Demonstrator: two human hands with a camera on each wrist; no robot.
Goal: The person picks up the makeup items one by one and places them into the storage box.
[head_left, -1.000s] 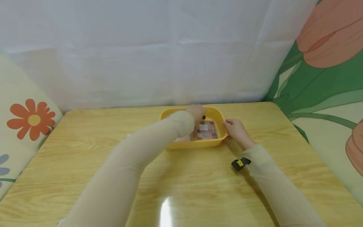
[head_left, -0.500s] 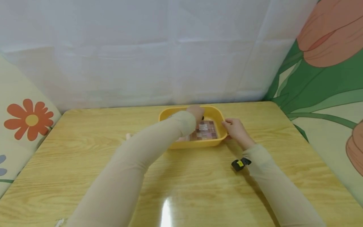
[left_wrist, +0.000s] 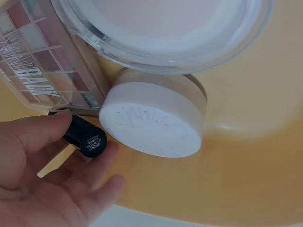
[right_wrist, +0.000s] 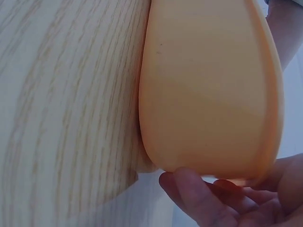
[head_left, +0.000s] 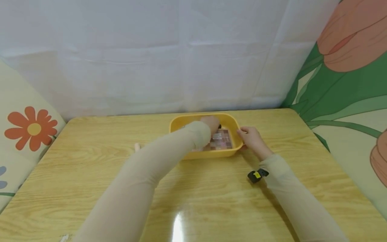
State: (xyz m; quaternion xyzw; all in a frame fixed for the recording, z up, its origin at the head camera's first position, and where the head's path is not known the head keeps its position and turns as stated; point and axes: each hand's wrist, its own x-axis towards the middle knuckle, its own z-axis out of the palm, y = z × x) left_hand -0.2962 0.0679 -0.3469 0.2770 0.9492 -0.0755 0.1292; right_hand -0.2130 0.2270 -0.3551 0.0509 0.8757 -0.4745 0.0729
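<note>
My left hand (head_left: 210, 122) reaches into a yellow plastic basin (head_left: 211, 154) on the table. In the left wrist view its thumb and fingers pinch a black cosmetic tube (left_wrist: 91, 140), with small print on the round end. Next to the tube stands a round container with a white lid (left_wrist: 151, 124). A clear-rimmed round case (left_wrist: 175, 33) lies above it, and an eyeshadow palette (left_wrist: 40, 59) is on the left. The palette also shows in the basin's right half in the head view. My right hand (head_left: 252, 139) grips the basin's right rim, fingers at its outer wall (right_wrist: 213, 90).
A small pale stick-like piece (head_left: 137, 147) lies on the wooden table (head_left: 205, 195) left of the basin, partly behind the left sleeve. A white scrap (head_left: 64, 238) sits near the front left. A white cloth (head_left: 181, 67) hangs behind the table.
My left hand has shifted slightly right and toward me inside the basin. More of the pale piece shows beside the sleeve. The right hand keeps its grip on the rim.
</note>
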